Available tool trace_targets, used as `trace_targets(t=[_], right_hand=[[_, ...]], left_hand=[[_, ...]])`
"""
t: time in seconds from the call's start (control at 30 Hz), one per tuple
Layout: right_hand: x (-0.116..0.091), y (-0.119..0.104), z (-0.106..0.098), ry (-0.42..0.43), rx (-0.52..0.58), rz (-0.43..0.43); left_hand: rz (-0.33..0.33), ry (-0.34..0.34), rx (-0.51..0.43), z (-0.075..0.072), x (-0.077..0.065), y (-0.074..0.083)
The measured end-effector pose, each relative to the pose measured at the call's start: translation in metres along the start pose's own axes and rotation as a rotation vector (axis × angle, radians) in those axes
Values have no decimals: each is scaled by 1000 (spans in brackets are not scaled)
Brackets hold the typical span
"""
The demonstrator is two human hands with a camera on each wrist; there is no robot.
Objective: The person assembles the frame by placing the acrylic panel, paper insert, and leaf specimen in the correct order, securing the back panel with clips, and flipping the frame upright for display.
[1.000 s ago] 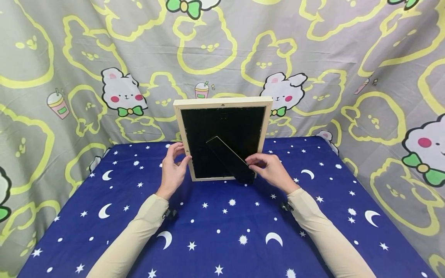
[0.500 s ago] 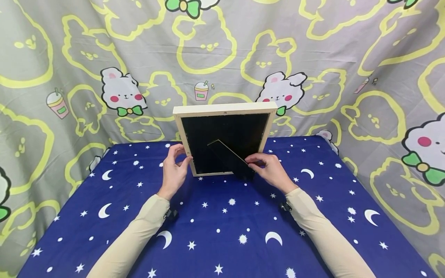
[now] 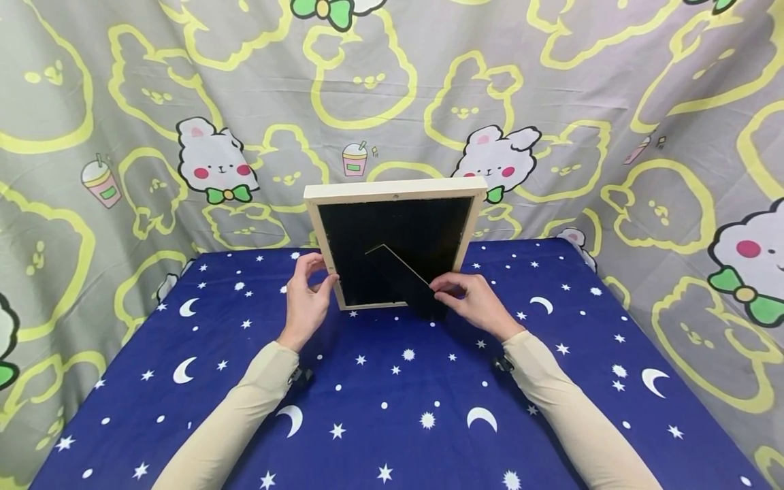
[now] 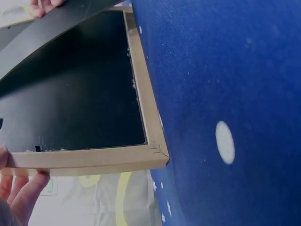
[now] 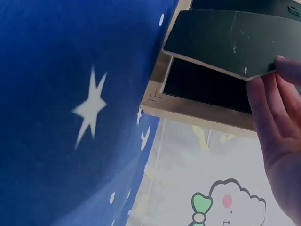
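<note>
A picture frame point(image 3: 395, 191) with a pale wooden border and black backing stands on the table, its back towards me and its top tilted my way. From the backing a black easel leg point(image 3: 401, 279) swings out, slanting down to the right. My left hand point(image 3: 306, 299) grips the frame's left side, thumb on the near face and fingers round behind. With thumb and fingers, my right hand point(image 3: 474, 299) pinches the edge of the leg; the right wrist view shows this grip on the leg point(image 5: 225, 42) close up. The picture side of the frame is hidden.
A dark blue tablecloth point(image 3: 380, 435) with white moons and stars covers the table. Close behind the frame hangs a grey curtain point(image 3: 392, 88) printed with yellow outlines and white bears, and it continues along both sides.
The frame's top has tipped towards me and come lower in the head view since a second ago. Both hands keep their holds, and the right has shifted very slightly.
</note>
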State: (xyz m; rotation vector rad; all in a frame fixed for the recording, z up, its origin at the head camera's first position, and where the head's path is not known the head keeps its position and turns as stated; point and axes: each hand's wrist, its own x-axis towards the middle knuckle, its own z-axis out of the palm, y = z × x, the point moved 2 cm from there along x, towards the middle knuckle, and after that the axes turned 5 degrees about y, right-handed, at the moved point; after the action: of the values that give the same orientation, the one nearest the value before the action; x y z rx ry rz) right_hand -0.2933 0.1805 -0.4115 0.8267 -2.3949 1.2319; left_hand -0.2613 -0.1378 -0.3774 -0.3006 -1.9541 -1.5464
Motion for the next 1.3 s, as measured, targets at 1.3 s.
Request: trace_targets(t=[1.3], right_hand=[[-6, -23, 4, -373, 166, 15]], left_hand=[[46, 7, 68, -4, -1, -11]])
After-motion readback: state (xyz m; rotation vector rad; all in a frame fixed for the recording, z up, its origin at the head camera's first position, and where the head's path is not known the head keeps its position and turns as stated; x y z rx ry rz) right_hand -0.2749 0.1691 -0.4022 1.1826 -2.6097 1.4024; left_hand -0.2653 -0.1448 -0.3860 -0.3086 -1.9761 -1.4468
